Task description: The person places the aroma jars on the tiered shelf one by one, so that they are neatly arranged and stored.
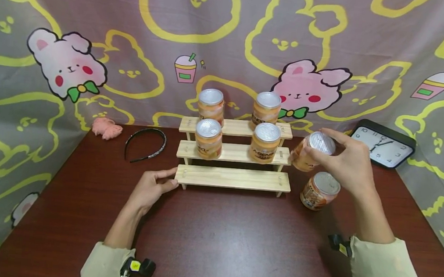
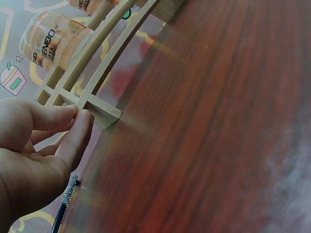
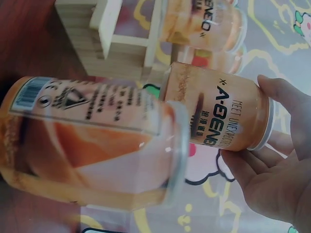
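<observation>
Right hand [image 1: 348, 162] fingertips pinch the can [image 1: 311, 151] by its lid — left hand [image 1: 150, 189] rests loosely open.

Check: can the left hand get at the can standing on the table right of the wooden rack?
Probably not easily. The left hand rests at the rack's left end; the can stands past its right end, beneath the right hand, which holds another can.

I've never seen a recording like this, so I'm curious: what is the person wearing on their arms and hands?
Both hands, the left hand and the right hand, are bare: no gloves, and no rings that I can make out. Each arm has a long, loose sleeve of pale cream-yellow cloth, ending at the wrist. By each cuff sits a small black device with a yellow tag, seemingly strapped to the wrist.
</observation>
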